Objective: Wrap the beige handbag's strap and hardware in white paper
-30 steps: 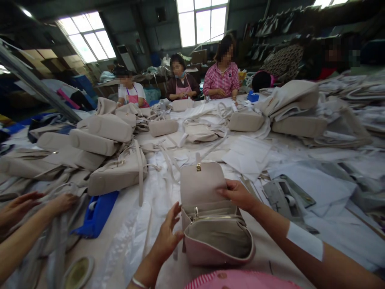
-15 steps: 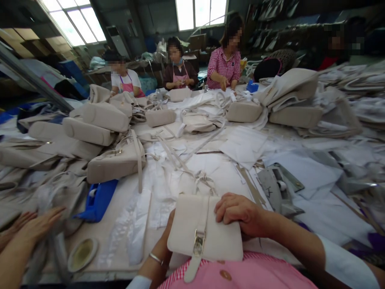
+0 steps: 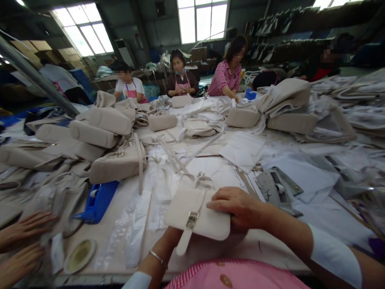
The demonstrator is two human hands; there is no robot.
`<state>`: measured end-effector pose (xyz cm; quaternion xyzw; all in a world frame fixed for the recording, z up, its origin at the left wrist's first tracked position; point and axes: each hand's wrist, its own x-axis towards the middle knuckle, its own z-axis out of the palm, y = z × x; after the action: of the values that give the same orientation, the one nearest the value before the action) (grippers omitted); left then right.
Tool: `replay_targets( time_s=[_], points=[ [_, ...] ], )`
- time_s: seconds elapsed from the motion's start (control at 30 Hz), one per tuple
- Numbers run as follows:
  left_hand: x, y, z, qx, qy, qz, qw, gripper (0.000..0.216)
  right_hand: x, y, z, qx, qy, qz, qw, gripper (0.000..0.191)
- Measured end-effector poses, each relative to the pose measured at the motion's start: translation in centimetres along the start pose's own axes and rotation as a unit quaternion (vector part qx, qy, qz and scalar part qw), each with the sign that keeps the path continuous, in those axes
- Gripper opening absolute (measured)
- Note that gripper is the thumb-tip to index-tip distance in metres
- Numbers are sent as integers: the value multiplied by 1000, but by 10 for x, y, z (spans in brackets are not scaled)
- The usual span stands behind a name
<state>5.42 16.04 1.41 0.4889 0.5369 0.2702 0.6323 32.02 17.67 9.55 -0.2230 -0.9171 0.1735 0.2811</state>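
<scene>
A pink-and-white striped garment with pink buttons is worn; white sleeve cuffs and a thin silver bangle (image 3: 157,257) are noted.

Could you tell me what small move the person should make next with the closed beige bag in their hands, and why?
Probably press the strap tab down and check the gold clasp. The bag lies flap-shut on the table edge, the right hand rests on its top, the left hand is mostly hidden beneath it, and the tab hangs loose below the clasp.
</scene>
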Motion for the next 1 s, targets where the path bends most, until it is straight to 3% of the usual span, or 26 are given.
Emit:
replay_targets(
  time_s=[0.1,0.2,0.27,0.37,0.43,0.53,0.6,0.73,0.9,1.0],
  points=[
    [-5,1,0,-80,-52,-24,995,50,7,7,-19,4,33,37,999,37],
    [-8,13,-9,-148,-88,-107,979,53,16,24,-30,55,51,153,985,30],
    [-6,18,-15,-132,-83,-171,973,49,20,42,-23,60,48,206,975,26],
    [-1,9,-19,-103,-103,-239,960,45,19,73,12,67,28,272,959,15],
    [3,-9,-19,-68,-97,-245,962,45,10,90,44,76,18,334,939,12],
    [3,-47,-18,27,-24,-222,974,43,-14,104,85,71,47,429,900,11],
    [0,-71,-20,86,31,-196,976,43,-36,106,98,59,90,482,870,18],
    [-22,-98,-29,137,79,-130,979,46,-92,87,103,53,162,553,815,36],
    [-67,-109,-26,201,-24,-59,978,50,-171,13,129,140,181,591,774,45],
    [-85,-122,-12,91,-114,-30,989,50,-203,-37,163,282,191,565,752,53]
  ],
)
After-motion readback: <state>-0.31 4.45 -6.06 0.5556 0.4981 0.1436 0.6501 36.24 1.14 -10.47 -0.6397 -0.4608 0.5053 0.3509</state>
